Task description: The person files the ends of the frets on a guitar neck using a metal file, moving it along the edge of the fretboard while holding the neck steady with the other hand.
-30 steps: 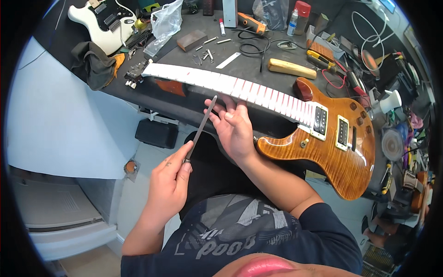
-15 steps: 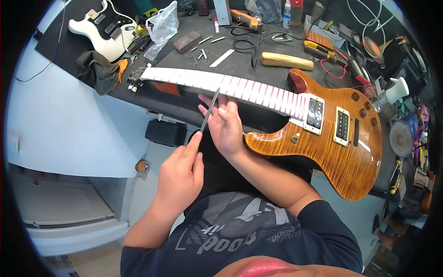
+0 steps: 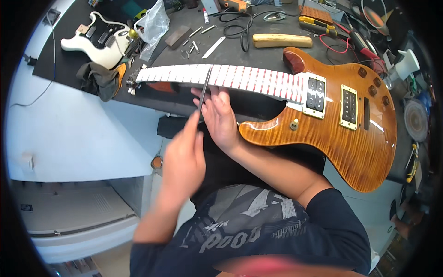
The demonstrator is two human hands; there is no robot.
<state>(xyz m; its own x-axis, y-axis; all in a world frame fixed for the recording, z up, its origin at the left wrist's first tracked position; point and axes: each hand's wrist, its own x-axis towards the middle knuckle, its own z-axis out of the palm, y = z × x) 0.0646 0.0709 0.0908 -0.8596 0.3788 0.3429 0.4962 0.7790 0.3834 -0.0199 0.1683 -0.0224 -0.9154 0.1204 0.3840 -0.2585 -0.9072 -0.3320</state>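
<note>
Since half a second ago, a slim grey metal rod, file-like in shape (image 3: 205,88), has travelled from the near edge of the neck onto its face, and the left hand (image 3: 184,161) has come forward with it. That appears to bring the rod to the part being worked, though whether it presses on the surface or passes just above cannot be told.

Blurred by motion, the left hand is closed around the rod's near end, index finger extended along it. Palm up, the right hand (image 3: 221,122) is loosely open beneath the neck, its fingertips partly hidden; whether it bears any weight is unclear.

A glossy amber electric guitar (image 3: 360,159) lies along the front edge of the dark, matt tabletop (image 3: 267,59), headstock toward the left, its curved body jutting past that edge at the right. Striped flame grain shows under hard, reflective lacquer, and two black rectangular pickups (image 3: 315,94) sit in cream frames. White strips cover the long, flat fretboard (image 3: 249,79), with thin reddish lines between many of them.

Farther back lie a smooth yellowish wooden bar (image 3: 282,40), a flat silvery metal strip (image 3: 213,47) and a rough brown block (image 3: 178,37).
</note>
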